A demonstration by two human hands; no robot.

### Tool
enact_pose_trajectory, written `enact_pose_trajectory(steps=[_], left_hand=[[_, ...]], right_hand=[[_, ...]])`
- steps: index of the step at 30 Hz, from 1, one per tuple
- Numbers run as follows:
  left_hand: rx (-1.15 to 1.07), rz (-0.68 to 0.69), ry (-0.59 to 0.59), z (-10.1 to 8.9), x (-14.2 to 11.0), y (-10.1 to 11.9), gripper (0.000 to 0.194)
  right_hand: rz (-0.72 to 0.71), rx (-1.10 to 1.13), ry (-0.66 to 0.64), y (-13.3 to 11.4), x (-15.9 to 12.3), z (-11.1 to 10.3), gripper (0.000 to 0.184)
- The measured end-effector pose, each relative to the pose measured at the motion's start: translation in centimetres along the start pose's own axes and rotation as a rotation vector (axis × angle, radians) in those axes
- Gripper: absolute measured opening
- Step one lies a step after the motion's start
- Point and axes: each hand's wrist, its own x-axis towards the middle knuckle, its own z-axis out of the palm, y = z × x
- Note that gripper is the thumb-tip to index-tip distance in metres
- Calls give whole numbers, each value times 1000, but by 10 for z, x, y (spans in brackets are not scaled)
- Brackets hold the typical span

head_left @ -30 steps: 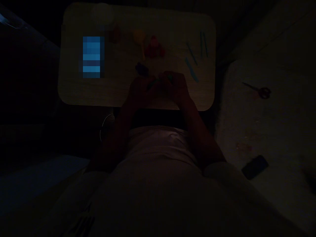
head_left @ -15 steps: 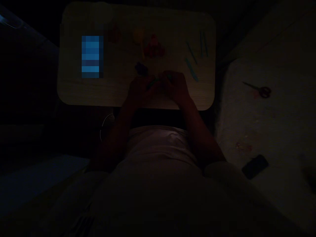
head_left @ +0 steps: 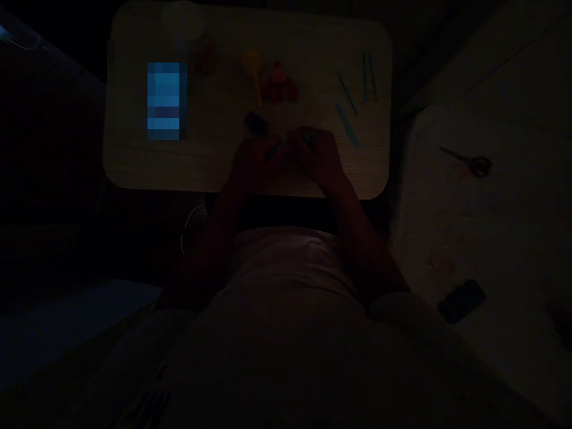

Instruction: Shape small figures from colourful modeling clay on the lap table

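Observation:
The scene is very dark. My left hand [head_left: 252, 164] and my right hand [head_left: 319, 158] meet over the near edge of a small wooden table [head_left: 134, 161]. Both are curled around a small green piece [head_left: 279, 148] held between them. A dark lump [head_left: 256, 123] lies just beyond my left hand. Farther back sit a red lump [head_left: 279, 88] and a yellow piece [head_left: 251, 64].
A lit phone screen [head_left: 164, 100] lies on the table's left. Several thin blue tools [head_left: 353, 95] lie at its right. On the pale surface to the right are scissors [head_left: 471, 162] and a dark phone [head_left: 462, 301]. A pale round container [head_left: 184, 24] stands at the back.
Almost nothing differs. My hands stay together on the green piece, with only tiny shifts of the fingers and a slight camera drift.

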Motion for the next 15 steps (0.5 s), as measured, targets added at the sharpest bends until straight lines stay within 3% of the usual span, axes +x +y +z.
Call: enact_pose_trajectory(steps=[6, 12, 15], left_hand=[[-7, -1, 3, -1, 0, 1, 52], [30, 10, 9, 0, 0, -1, 64], [46, 21, 2, -1, 0, 1, 59]], right_hand=[[-75, 10, 17, -1, 1, -1, 68], [-24, 16, -3, 2, 1, 0, 61], [36, 6, -30, 2, 2, 0, 60]])
